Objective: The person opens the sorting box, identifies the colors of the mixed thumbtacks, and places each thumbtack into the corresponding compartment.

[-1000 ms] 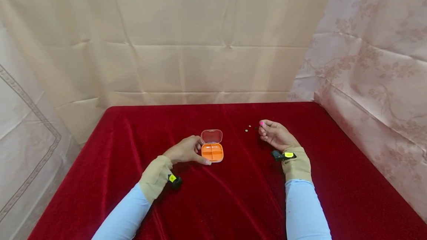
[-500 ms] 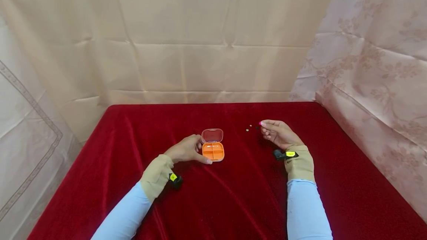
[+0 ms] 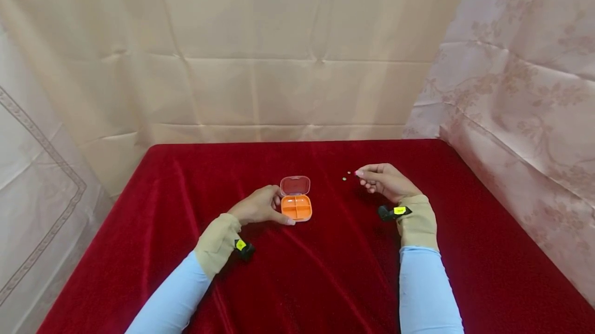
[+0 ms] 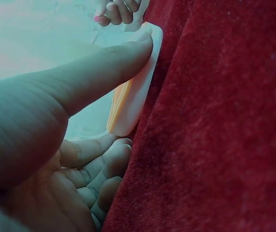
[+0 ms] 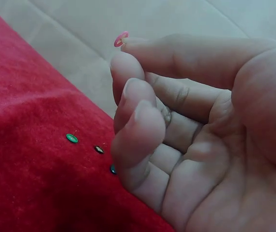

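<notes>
On red cloth [image 3: 325, 272], left hand [image 3: 257, 207] grasping open orange pill box [image 3: 296, 207] at centre, right hand [image 3: 386, 181] apparently pinching pink ring [image 5: 121, 38], small beads [image 5: 71, 138] just beside it.

We see a small orange pill box [image 3: 296, 206] lying flat on the red cloth, its clear lid [image 3: 295, 185] swung open behind it, dividers splitting it into compartments. Well to its right lie tiny round sequins [image 5: 71, 138], green and dark, close together.
</notes>
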The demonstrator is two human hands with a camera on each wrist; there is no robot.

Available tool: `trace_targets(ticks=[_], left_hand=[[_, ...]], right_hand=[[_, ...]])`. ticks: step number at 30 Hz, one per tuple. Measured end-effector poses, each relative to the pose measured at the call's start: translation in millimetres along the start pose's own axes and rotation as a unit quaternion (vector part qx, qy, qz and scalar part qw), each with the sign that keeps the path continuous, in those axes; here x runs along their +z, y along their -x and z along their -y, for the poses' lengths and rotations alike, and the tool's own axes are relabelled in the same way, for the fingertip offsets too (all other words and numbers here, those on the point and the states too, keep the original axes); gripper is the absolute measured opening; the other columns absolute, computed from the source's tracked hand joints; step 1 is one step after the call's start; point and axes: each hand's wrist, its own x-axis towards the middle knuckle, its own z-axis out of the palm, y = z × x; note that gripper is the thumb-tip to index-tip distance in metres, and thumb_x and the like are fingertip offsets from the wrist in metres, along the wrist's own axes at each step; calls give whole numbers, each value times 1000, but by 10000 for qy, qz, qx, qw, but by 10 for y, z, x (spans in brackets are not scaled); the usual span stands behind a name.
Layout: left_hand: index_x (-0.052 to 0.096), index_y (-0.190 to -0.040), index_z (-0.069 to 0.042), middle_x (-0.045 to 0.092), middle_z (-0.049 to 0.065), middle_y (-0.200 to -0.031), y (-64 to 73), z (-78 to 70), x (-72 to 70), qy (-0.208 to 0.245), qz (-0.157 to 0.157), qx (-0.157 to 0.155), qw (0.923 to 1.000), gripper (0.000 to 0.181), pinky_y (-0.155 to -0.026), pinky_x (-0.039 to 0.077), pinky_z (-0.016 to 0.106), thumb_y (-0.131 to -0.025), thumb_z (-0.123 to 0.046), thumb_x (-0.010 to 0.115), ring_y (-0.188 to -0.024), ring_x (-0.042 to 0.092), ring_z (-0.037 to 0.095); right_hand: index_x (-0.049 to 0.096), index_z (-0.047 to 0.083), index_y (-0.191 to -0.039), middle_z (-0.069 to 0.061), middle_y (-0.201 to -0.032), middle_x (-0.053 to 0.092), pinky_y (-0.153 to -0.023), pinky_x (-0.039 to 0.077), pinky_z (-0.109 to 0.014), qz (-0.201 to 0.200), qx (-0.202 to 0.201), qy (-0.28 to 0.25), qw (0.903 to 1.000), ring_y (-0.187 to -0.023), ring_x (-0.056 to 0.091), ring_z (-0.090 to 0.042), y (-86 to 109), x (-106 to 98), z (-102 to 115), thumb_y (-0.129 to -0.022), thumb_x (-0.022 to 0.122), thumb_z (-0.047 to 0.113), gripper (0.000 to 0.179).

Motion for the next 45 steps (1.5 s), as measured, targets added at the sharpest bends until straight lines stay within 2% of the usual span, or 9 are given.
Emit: trace_targets(ticks=[7,11,22,27,31,45], left_hand=[[60,-118,-3,57,6,-96,-1,5,-2,60,-70,-89,9999,63,-76,45,31,-72,-27,96,-86,52,18],[59,-118,-3,58,6,-96,-4,11,-1,44,-106,-139,9998,63,-76,45,31,-73,-29,96,-86,52,18],[58,-121,-2,58,6,-99,-10,25,5,168,-124,-265,9994,65,-78,46,31,-74,-27,95,-89,53,19],[57,-121,-2,58,6,-100,-8,22,-1,252,-131,-345,9990,65,-79,46,31,-74,-25,95,-90,53,19],[57,-120,-1,58,7,-99,-6,30,-9,219,-127,-270,9993,65,-79,47,31,-73,-24,96,-88,54,19],[56,-122,-1,58,7,-103,-17,39,-23,132,-19,-257,9996,68,-84,48,31,-73,-24,96,-94,54,20]], right_hand=[[53,-22,-124,-4,-82,66,-60,47,-22,20,96,679,9976,-71,58,-10,-3,41,91,-102,64,10,41],[55,-21,-121,-4,-81,65,-59,45,-23,122,125,906,9957,-70,56,-11,-12,59,112,-101,66,11,39],[59,-17,-121,-3,-79,66,-60,46,-24,71,326,1443,9890,-70,57,-12,-51,102,102,-99,70,14,39],[60,-17,-122,-6,-84,67,-62,46,-26,161,257,1743,9842,-73,57,-14,-33,136,141,-101,67,14,38],[61,-16,-121,-7,-87,67,-63,47,-27,272,191,1997,9793,-75,57,-15,-18,183,180,-101,66,15,37],[66,-13,-116,-8,-87,69,-64,49,-29,415,197,2312,9718,-75,59,-18,-53,260,193,-100,69,18,35]])
